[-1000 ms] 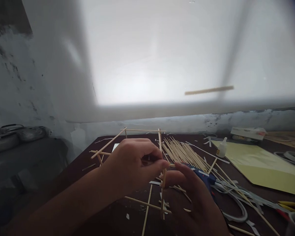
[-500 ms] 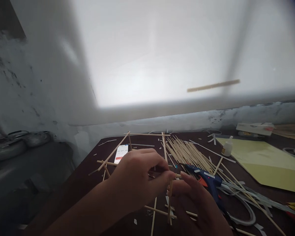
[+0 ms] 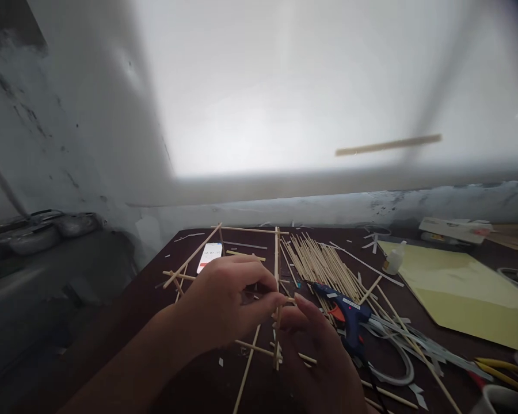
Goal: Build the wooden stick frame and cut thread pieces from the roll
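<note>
My left hand (image 3: 235,299) is closed, its thumb and fingers pinching a joint of a frame of thin wooden sticks (image 3: 249,230). From the right, my right hand (image 3: 322,351) meets it, thumb and fingertips closed on the short end of a wooden stick (image 3: 289,299) between the hands. Just below the pinch, an upright stick (image 3: 277,345) of the frame runs down toward the table. My fingers hide the exact joint. Right of my hands lies a blue glue gun (image 3: 350,315) with an orange trigger.
Loose wooden sticks (image 3: 323,267) are heaped behind the glue gun. A phone (image 3: 209,256) showing a timer lies within the frame. Farther right are a small white bottle (image 3: 396,257), a yellow sheet (image 3: 453,299), paper strips and yellow-handled pliers (image 3: 501,371). Paper scraps dot the dark table (image 3: 155,345).
Both hands and the frame appear shifted left and slightly up, along with the table, as the view turns right. The grip on the sticks looks the same.
</note>
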